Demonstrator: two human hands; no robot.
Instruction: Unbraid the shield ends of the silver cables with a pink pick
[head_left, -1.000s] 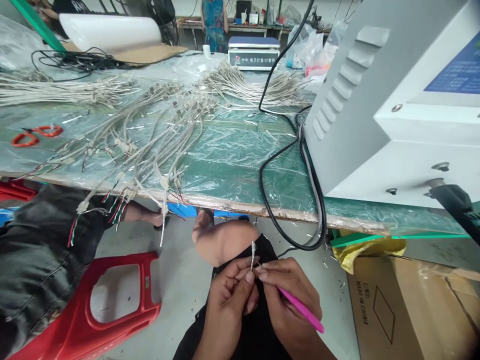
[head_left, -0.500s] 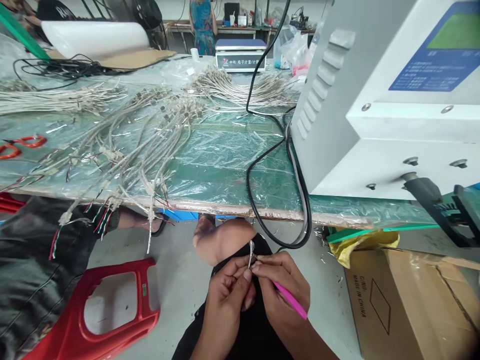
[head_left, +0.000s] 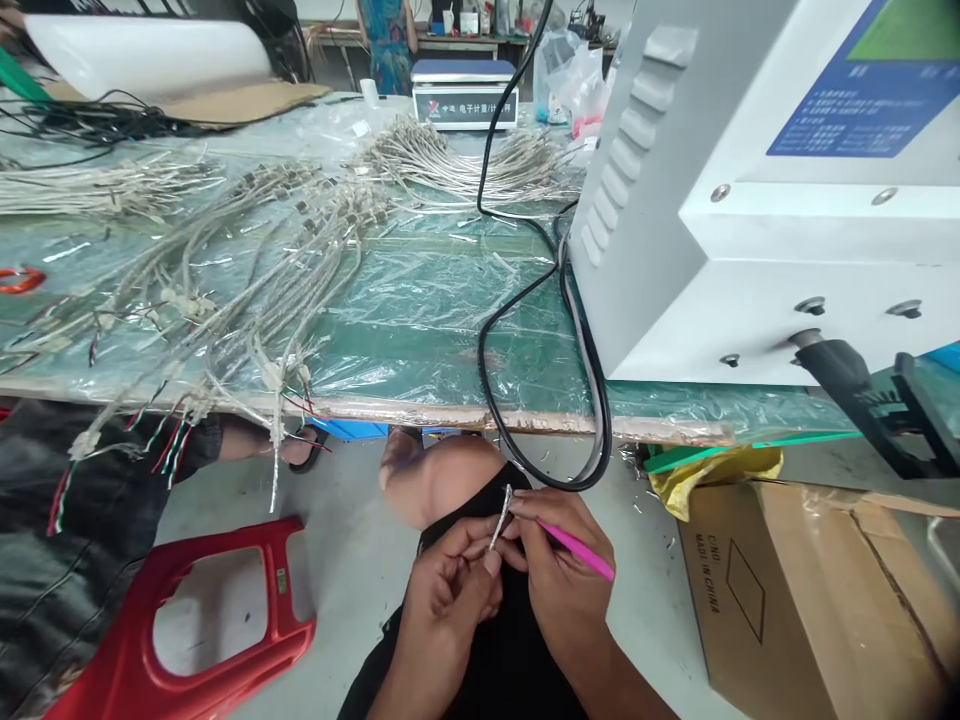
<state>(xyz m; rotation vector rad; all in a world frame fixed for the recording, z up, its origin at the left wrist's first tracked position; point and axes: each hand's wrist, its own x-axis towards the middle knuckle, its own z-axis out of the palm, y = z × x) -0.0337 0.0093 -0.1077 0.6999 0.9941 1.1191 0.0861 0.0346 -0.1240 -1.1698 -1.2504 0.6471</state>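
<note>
Low in the view, over my lap, my left hand (head_left: 454,585) pinches the frayed silver end of a thin cable (head_left: 501,516) between thumb and fingers. My right hand (head_left: 559,565) holds a pink pointed tool (head_left: 579,550), its tip against the cable end. Both hands touch at the fingertips, just below my bare knee (head_left: 442,480) and under the table's front edge (head_left: 450,413).
Bundles of grey cables with coloured wire ends (head_left: 247,290) lie on the plastic-covered green table. A white machine (head_left: 757,190) stands at right, with black cords (head_left: 540,400) looping off the edge. A red stool (head_left: 187,620), a cardboard box (head_left: 810,590), and a scale (head_left: 465,95) are also about.
My hands have shifted slightly upward and the pink tool has swung flatter against the cable end. The view has drifted right and down.
</note>
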